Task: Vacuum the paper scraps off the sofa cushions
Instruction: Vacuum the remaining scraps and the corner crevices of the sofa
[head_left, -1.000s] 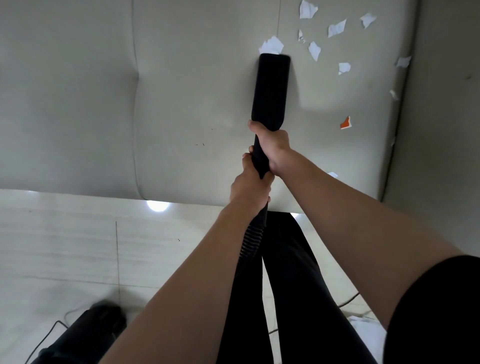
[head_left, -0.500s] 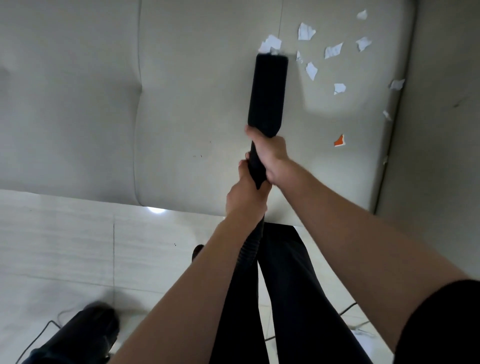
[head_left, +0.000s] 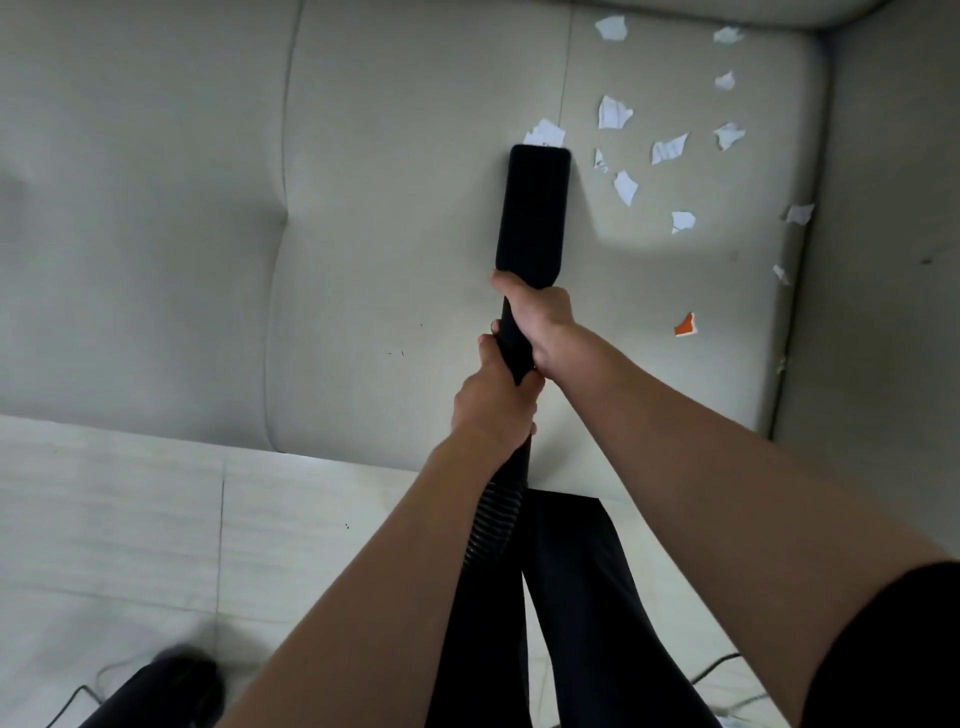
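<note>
1. Pale grey sofa seating fills the upper view. A seam divides the right-hand cushion (head_left: 405, 234), where the work is, from the left-hand cushion (head_left: 140, 208).
2. Paper scraps (head_left: 614, 113): torn white pieces lie scattered over the far right part of the right-hand cushion, toward the back corner.
3. White scrap (head_left: 545, 133): lies at the far tip of the nozzle, touching it or partly under it.
4. Orange scrap (head_left: 685, 326): lies apart from the white pieces, nearer the cushion's front edge.
5. Nozzle (head_left: 532, 213): flat and black, laid on the right-hand cushion and pointing away from the person. Its tip sits at the near left edge of the scattered pieces.
6. Hands: the right hand (head_left: 540, 322) is wrapped round the narrow neck just behind the flat head. The left hand (head_left: 493, 400) grips the black tube directly behind it, and the two touch.
7. Hose (head_left: 493, 525): ribbed and black, it runs down from under the left hand in front of the person's legs (head_left: 587, 623), which are in black trousers.
8. Armrest (head_left: 883, 260): rises along the right side of the cushion, with a small scrap (head_left: 799, 213) against the joint.
9. Floor (head_left: 130, 519): pale tiles below the sofa's front edge.
10. Dark object (head_left: 171, 686): blurred at lower left, with a thin cable (head_left: 67, 701) beside it. Cannot tell what it is.
</note>
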